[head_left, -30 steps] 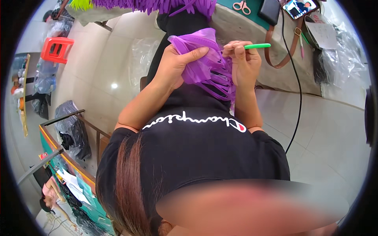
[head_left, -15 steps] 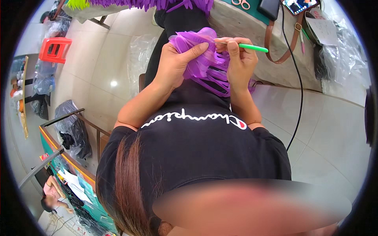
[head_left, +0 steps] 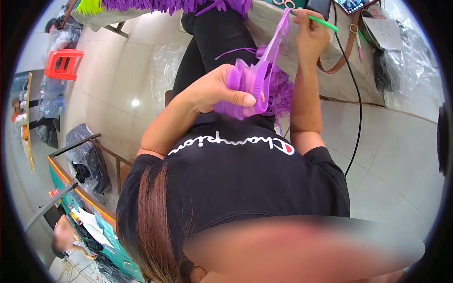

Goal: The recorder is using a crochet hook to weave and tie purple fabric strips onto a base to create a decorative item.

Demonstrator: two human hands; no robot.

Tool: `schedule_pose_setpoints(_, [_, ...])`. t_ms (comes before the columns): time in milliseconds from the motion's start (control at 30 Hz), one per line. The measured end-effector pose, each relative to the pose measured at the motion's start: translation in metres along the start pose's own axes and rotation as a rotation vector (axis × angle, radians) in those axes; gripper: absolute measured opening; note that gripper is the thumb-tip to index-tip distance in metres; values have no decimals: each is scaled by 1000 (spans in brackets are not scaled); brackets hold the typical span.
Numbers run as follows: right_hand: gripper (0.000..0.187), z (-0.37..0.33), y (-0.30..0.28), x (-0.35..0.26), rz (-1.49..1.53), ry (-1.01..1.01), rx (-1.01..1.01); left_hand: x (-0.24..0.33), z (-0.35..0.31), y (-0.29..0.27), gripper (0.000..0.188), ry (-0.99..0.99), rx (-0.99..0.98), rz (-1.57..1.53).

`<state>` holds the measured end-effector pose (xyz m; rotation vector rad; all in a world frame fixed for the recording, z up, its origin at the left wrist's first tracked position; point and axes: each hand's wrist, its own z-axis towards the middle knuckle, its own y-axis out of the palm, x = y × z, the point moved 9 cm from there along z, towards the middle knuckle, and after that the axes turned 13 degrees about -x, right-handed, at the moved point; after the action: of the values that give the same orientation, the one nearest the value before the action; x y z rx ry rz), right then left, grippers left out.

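My left hand (head_left: 219, 89) is closed around a bunched, translucent purple stretchy piece (head_left: 255, 89), its thumb pressed on the near side. At the upper right my right hand (head_left: 312, 41) grips a slim green-handled hook (head_left: 324, 22). From the bunch a stretched purple strand (head_left: 273, 47) runs up to the tip of the hook, by my right fingertips. The tip itself is too small to make out. Loose purple strips (head_left: 283, 92) hang beside the bunch, over my lap.
Purple fringe (head_left: 165, 4) and lime-green fringe (head_left: 89, 6) lie along the far table edge. Scissors (head_left: 287, 4), a phone (head_left: 351, 5) and a brown strap (head_left: 348, 49) are at the far right. A black cable (head_left: 356, 94) hangs there. A red stool (head_left: 64, 64) stands left.
My right hand has moved up and right with the hook, drawing a purple strand out long. My left hand has shifted slightly nearer and right with the bunch.
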<state>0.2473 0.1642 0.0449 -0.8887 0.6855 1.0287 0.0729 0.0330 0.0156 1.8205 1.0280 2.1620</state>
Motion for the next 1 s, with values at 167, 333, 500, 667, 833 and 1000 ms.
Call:
schedule_pose_setpoints(167, [11, -15, 51, 26, 1123, 303, -513, 28, -14, -42, 19, 302, 542, 17])
schedule_pose_setpoints(333, [6, -70, 34, -89, 245, -534, -332, 27, -26, -68, 19, 426, 810, 46])
schedule_pose_setpoints(500, [17, -85, 38, -106, 12, -702, -303, 33, -24, -62, 17, 470, 800, 109])
schedule_pose_setpoints(667, [23, -91, 40, -115, -88, -801, -269, 36, -29, -60, 18, 456, 843, 192])
schedule_pose_setpoints(833, [20, -92, 43, -123, -241, -781, -278, 48, -31, -55, 18, 490, 891, 371])
schedule_pose_setpoints(1000, [12, -76, 49, -103, -363, -477, -435, 61, -36, -44, 16, 440, 986, 702])
